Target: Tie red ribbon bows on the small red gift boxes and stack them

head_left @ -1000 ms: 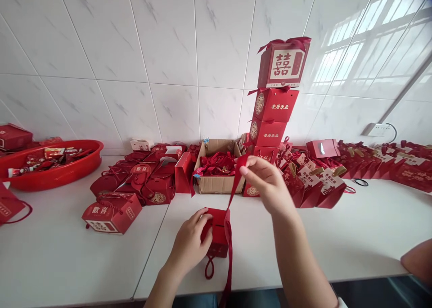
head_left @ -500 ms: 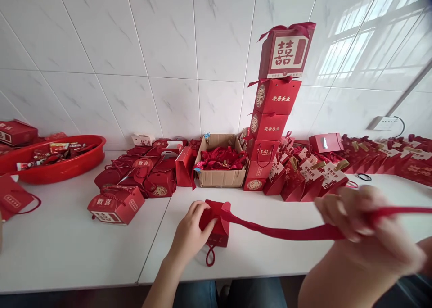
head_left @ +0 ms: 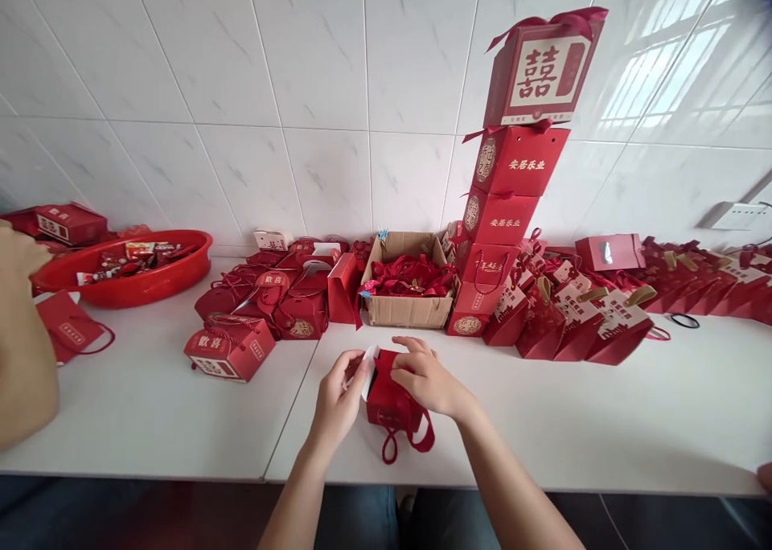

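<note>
A small red gift box (head_left: 391,404) with red cord handles stands on the white table (head_left: 603,429) right in front of me. My left hand (head_left: 338,396) grips its left side, the fingers pinching a white flap at the top. On the top of the box rests my right hand (head_left: 427,378), fingers curled down over it. The long red ribbon is out of sight.
A tall stack of red boxes (head_left: 512,180) rises behind. A cardboard box of red ribbons (head_left: 408,289) sits at the wall, with red gift bags on both sides. A red basin (head_left: 129,270) stands far left. Another person's arm (head_left: 24,341) shows at the left edge.
My right hand pulled the red ribbon out to the right, then came back to the box top without it. The view shifted left.
</note>
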Demonstrator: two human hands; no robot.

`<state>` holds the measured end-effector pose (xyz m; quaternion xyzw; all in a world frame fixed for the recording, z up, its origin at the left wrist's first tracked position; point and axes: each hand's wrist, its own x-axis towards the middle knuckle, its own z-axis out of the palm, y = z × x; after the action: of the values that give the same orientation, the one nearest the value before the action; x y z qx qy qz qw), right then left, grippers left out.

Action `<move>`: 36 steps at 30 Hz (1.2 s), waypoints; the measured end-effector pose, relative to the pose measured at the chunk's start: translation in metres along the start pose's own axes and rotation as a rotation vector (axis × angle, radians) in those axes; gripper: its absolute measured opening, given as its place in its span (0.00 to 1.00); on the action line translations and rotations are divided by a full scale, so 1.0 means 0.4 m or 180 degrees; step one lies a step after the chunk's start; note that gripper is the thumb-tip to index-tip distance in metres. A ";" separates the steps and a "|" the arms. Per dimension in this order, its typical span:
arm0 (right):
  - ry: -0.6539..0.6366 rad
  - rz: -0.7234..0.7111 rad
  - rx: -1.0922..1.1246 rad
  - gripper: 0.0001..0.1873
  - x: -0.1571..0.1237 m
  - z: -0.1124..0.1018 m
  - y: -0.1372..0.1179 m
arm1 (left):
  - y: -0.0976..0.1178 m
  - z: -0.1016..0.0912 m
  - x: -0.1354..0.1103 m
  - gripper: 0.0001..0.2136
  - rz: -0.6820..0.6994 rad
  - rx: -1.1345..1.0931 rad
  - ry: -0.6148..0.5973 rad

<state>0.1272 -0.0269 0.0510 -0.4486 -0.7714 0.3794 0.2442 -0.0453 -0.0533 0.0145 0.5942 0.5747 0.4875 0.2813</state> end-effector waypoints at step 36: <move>0.0712 0.0152 0.0733 0.11 -0.052 -0.035 0.125 | -0.029 -0.030 0.047 0.07 -0.1587 -0.2915 0.0052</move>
<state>0.1726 -0.0246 0.0185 -0.4753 -0.6800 0.4187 0.3693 -0.0635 -0.0359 0.0133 0.2516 0.4288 0.6118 0.6153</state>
